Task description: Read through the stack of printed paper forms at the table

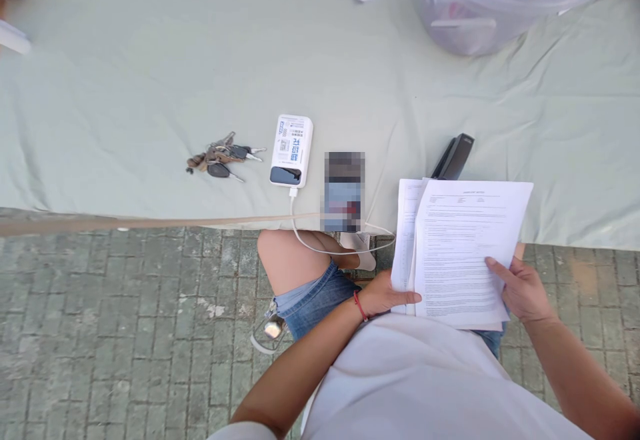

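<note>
The left hand (385, 293) pinches the lower left edge of a stack of white printed paper sheets (463, 253), thumb lying on top. The right hand (520, 290) grips the stack's lower right edge, thumb pressed on the top page. The stack hangs over the near edge of a table draped in pale green cloth (150, 80), above the person's lap. Near that edge lie a white rectangular power bank (291, 150) with a white cable (320, 243), a phone (344, 191), a bunch of keys (223, 157) and a black stapler (454, 155).

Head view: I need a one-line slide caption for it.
Both hands, left hand and right hand, hold printed papers near power bank and keys.
</note>
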### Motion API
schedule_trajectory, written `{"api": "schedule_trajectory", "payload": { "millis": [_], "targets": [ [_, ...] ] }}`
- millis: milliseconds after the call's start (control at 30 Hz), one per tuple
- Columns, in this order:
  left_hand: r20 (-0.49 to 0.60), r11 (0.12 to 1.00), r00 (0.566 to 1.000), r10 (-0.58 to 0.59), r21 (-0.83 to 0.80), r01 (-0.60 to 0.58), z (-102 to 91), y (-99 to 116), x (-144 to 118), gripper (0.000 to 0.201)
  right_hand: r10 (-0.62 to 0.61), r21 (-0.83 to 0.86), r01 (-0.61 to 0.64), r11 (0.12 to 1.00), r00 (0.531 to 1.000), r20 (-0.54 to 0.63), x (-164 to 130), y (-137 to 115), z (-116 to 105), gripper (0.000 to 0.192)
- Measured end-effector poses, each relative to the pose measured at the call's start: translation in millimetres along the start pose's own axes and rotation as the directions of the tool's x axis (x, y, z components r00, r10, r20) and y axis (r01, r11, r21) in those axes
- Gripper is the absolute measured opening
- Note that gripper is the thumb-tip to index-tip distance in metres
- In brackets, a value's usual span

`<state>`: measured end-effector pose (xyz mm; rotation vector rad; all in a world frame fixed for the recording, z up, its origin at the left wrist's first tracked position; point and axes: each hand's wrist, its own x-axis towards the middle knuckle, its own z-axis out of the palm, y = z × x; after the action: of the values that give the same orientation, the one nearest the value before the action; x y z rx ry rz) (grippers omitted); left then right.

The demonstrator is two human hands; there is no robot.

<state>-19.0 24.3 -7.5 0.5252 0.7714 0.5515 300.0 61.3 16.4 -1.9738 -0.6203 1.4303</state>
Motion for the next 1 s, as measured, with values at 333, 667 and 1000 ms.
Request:
{"api": "schedule_trajectory", "payload": {
  "millis": [333, 667, 1000],
  "targets": [
    [0.009, 1.000, 1.000, -0.001, -0.001, 0.001, 1.0, 6, 0, 0.077, -0.007, 0.006, 0.007, 1.000, 1.000, -0.019, 0, 0, 1, 0.042],
    [-0.031, 0.999, 0.999, -0.025, 0.020, 0.026, 0.8, -5, 3, 0.074, -0.049, 0.081, 0.049, 0.996, 0.999, 0.000, -1, -5, 6, 0.050],
    [-0.165, 0.972, 0.986, -0.034, -0.234, -0.005, 18.6, -6, 3, 0.076, -0.111, 0.095, 0.105, 0.990, 0.992, 0.065, 4, 2, 3, 0.043]
  ]
}}
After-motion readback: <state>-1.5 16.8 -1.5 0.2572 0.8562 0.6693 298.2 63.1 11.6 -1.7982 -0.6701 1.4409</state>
